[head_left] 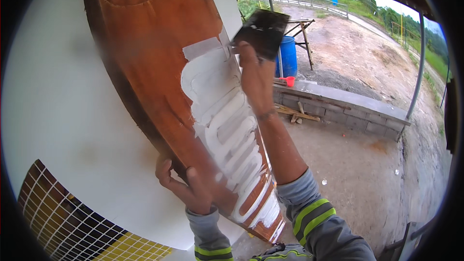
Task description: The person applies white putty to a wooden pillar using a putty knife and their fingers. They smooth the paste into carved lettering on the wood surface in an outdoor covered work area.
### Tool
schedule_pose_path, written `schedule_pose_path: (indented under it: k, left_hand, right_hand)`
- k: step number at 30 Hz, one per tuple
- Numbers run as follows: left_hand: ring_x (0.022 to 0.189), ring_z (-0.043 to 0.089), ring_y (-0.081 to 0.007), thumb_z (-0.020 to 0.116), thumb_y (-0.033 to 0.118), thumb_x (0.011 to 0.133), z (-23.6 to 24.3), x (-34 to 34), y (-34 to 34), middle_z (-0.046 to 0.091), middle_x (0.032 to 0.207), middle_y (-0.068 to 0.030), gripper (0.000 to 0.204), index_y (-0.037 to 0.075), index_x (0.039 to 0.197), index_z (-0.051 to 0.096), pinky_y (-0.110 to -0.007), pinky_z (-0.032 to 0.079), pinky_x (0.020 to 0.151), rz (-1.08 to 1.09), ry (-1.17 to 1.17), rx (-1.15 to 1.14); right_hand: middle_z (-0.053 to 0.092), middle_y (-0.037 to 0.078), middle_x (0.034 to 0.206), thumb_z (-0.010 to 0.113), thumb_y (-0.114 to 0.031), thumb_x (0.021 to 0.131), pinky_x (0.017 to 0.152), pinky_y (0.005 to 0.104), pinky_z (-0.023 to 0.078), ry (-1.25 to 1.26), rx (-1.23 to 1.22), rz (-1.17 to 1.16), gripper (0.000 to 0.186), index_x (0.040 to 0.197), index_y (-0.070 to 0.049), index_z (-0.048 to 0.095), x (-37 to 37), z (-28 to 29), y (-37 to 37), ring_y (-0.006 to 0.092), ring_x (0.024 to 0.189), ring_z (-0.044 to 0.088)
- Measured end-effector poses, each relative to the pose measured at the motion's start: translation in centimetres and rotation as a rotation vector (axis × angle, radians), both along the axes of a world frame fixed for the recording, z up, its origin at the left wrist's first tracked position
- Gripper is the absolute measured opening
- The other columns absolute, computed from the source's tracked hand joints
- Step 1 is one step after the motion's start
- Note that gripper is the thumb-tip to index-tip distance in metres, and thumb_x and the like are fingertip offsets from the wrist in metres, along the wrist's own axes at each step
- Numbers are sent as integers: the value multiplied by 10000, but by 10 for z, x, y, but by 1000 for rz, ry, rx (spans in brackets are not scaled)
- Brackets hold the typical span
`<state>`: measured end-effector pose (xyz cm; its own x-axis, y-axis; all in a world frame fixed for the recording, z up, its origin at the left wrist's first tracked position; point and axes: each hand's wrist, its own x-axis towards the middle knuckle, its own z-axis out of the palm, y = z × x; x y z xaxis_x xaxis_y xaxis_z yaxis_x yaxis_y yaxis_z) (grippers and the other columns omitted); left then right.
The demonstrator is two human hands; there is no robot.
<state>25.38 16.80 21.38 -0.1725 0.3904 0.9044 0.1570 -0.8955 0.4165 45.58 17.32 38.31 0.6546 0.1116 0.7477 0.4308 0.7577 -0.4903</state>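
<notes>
A long reddish-brown wooden slab (145, 34) with a dark rough left edge slants in front of me, over a white surface. Thick white paste (227, 130) covers its right part in wavy bands, smoothed thinner toward the upper end, where a pale grey strip (202, 48) crosses the wood. My right hand (256, 75), closed on a flat black spreader (263, 31), is at the slab's upper right edge. The spreader's blade is tilted up, off the paste. Lower down, my left hand (193, 191) grips the slab's left edge, thumb and fingers around it.
White wire mesh (72, 222) lies at the lower left. To the right are a low block wall (348, 116), a red scoop (289, 81), a blue barrel (288, 57) and wood offcuts (297, 111). A metal post (418, 67) rises beyond the concrete floor (348, 169).
</notes>
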Motion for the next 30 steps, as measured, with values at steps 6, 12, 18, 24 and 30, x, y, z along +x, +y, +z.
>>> schedule_pose_path:
  k: [6,12,18,24,30]
  left_hand:
    - [1276,360,-304,477,302,982,2,-1,2,326,1413,-203,522,-5,1370,312,-444,266,1078,78,49,30]
    - [1283,364,-297,483,313,980,-1,0,6,313,1427,-194,520,35,1376,293,-454,283,1072,104,54,37]
    - [1297,361,-308,485,337,981,0,5,8,299,1436,-196,539,58,1386,265,-462,319,1081,43,-24,43]
    - [1330,339,-324,514,394,974,-1,11,7,298,1451,-204,590,54,1389,267,-470,311,1099,53,-58,25]
    - [1327,347,-322,539,423,961,-5,11,12,312,1441,-207,621,48,1384,283,-472,324,1093,109,-75,46]
  right_hand:
    - [663,54,776,624,-300,924,645,297,469,-230,-163,36,324,954,17,680,34,-1,-25,115,664,562]
    - [686,117,854,697,-283,894,696,303,494,-547,-237,119,337,1019,28,659,86,15,-20,168,733,607]
    - [571,132,804,711,-178,870,632,361,437,-1039,33,-156,235,944,31,633,104,28,2,261,679,533]
    - [553,123,788,720,-150,856,615,363,429,-1026,3,-23,203,907,28,637,116,33,12,259,670,524]
    - [575,117,789,720,-126,846,623,365,438,-1106,139,28,174,902,26,657,120,39,26,270,693,531]
